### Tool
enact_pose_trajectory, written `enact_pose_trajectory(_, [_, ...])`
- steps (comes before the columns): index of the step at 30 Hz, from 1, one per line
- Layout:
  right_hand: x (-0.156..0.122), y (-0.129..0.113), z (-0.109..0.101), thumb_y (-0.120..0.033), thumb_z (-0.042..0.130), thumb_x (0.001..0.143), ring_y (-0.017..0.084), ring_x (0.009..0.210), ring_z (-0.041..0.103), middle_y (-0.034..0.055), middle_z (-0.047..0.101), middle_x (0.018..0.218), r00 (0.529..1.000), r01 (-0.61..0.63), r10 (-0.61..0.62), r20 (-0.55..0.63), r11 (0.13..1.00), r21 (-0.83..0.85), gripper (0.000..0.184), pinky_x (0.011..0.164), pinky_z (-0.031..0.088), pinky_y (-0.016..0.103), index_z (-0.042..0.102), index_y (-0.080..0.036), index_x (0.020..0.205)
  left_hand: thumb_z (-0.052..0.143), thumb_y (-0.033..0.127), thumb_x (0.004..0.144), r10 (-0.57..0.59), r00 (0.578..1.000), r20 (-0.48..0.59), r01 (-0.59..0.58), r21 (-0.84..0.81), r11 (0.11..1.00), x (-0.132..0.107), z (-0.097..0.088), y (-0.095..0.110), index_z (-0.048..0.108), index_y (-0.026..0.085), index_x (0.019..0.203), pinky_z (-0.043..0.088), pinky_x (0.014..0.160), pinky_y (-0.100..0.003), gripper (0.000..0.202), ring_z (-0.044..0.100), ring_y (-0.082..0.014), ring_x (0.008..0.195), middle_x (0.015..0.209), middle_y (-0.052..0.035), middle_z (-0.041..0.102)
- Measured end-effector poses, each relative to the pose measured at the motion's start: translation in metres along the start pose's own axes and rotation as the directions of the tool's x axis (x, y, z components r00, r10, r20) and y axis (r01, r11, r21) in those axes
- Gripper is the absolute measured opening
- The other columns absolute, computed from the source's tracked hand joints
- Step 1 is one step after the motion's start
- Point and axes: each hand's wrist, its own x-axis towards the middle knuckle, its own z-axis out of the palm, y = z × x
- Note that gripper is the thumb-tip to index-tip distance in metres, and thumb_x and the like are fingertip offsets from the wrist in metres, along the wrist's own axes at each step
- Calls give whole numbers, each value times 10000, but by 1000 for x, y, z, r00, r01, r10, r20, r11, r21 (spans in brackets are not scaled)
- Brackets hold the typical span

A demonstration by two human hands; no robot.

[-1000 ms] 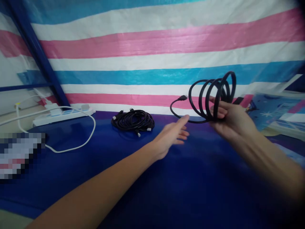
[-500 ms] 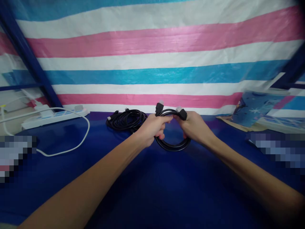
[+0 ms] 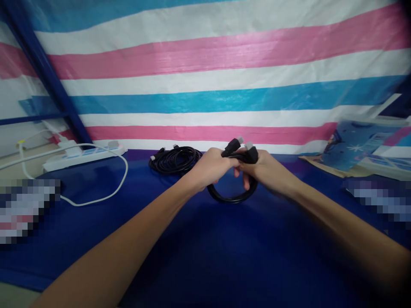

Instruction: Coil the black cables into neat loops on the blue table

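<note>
A black HDMI cable (image 3: 231, 199), wound into a small ring, is held between both hands above the blue table. My left hand (image 3: 214, 167) is closed round the ring's left side and top. Closed on the right side is my right hand (image 3: 265, 169), its fingers curled behind the loops. Both plugs with pale caps stick up at the top: one plug (image 3: 233, 146) by my left thumb, the other plug (image 3: 252, 154) at my right thumb. Just left of my left hand lies a second coil of black cables (image 3: 176, 160), its plugs pointing left.
A white power strip (image 3: 85, 157) with a white cord (image 3: 123, 179) looping forward lies at the left back. Blurred-out flat items rest at both side edges. A blue printed packet (image 3: 349, 147) stands at the right back. Striped sheeting (image 3: 205, 102) hangs behind the table.
My left hand has come closer to the right one, and its plug has tipped from upright toward the right. The ring's loops are drawn tighter together. The view has shifted slightly.
</note>
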Motion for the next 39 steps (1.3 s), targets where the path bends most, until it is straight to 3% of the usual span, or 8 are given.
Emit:
enact_pose_trajectory(4, [0,1,3,-298,647,757,86,325,419,-20,493,401,990,-143,137,45,915,376,262,469,456,270,548,-158,559,658,257,677,36,988,-153,-52,-101,994,3,-4,0,541,148,557,148,397,-236,200,227,-17,385,482,49,377])
enact_pose_trajectory(9, [-1,-1,3,-410,692,760,56,311,309,-97,316,343,987,-158,143,70,851,501,264,435,442,245,632,-158,709,674,272,685,-32,979,-200,-37,-333,942,7,-2,-9,461,178,571,184,383,-239,258,202,-37,379,440,87,264])
enact_pose_trajectory(13, [-1,-4,-1,-348,665,791,26,332,136,-119,210,373,984,-48,146,-104,774,632,217,346,228,184,596,-157,714,671,280,711,14,992,-125,-76,-503,861,9,3,-16,442,174,584,368,493,-235,283,304,-40,397,451,93,283])
enact_pose_trajectory(19, [0,-5,-4,-324,547,874,53,337,118,-109,182,375,950,104,149,-275,679,727,193,367,216,213,550,-181,743,652,301,736,-47,997,61,76,-715,695,9,6,-17,494,148,633,438,639,-245,243,554,-92,590,575,35,477])
enact_pose_trajectory(25, [-1,-11,-13,-290,488,906,66,344,125,-89,189,356,902,198,194,-386,609,768,248,384,254,218,537,-186,686,618,463,777,26,999,-31,-40,-744,667,11,1,-23,597,175,970,471,771,-309,347,616,-160,851,892,-43,645])
enact_pose_trajectory(29, [0,-14,-21,-278,468,914,73,346,144,-75,213,344,834,344,210,-510,524,779,282,389,293,209,518,-199,648,632,460,769,2,998,66,43,-671,741,5,26,-29,588,218,1096,447,846,-340,409,569,-205,1055,1127,-72,623])
enact_pose_trajectory(33, [1,-12,-12,-249,422,934,64,331,170,-78,210,345,921,194,210,-329,487,852,304,408,343,196,523,-180,655,648,423,779,7,998,55,29,-618,786,2,46,-28,610,214,1002,424,842,-289,308,550,-176,1070,1104,-48,619])
enact_pose_trajectory(39, [2,-8,0,-225,520,873,30,329,104,-106,185,366,965,-185,260,28,605,774,217,347,235,173,548,-145,674,559,304,849,-34,998,-48,-4,-632,775,5,8,-5,575,134,748,344,480,-212,198,288,-42,368,447,91,259])
